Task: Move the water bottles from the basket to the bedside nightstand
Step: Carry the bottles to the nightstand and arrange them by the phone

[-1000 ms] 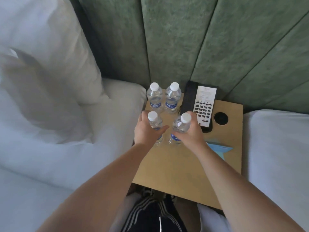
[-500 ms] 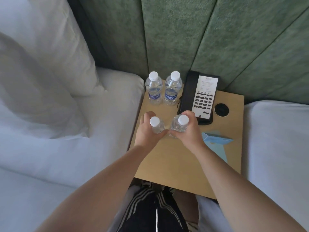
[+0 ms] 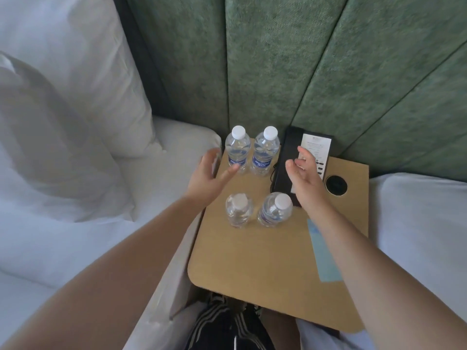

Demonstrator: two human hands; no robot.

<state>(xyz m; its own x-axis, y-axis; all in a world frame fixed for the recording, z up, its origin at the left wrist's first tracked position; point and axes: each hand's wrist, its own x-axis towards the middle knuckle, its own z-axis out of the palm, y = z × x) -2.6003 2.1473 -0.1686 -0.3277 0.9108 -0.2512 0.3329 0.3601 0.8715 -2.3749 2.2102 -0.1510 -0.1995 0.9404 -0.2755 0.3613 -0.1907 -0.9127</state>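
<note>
Several clear water bottles with white caps stand upright on the tan nightstand [image 3: 265, 263]. Two stand at the back, the back-left bottle [image 3: 238, 149] and the back-right bottle [image 3: 265, 150]. Nearer me stand the front-left bottle [image 3: 238, 210] and the front-right bottle [image 3: 275, 209]. My left hand [image 3: 206, 176] hovers open above and left of the front-left bottle, holding nothing. My right hand [image 3: 302, 174] hovers open above and right of the front-right bottle, over the phone. No basket is in view.
A black desk phone [image 3: 290, 157] with a white card lies right of the back bottles, and a round black socket [image 3: 336, 185] sits beside it. A light-blue paper [image 3: 323, 258] lies on the nightstand's right side. White beds and pillows [image 3: 75, 97] flank it; green padded wall behind.
Both hands let go of the two front bottles and lifted away, spreading open. The two bottles now stand free on the nightstand.
</note>
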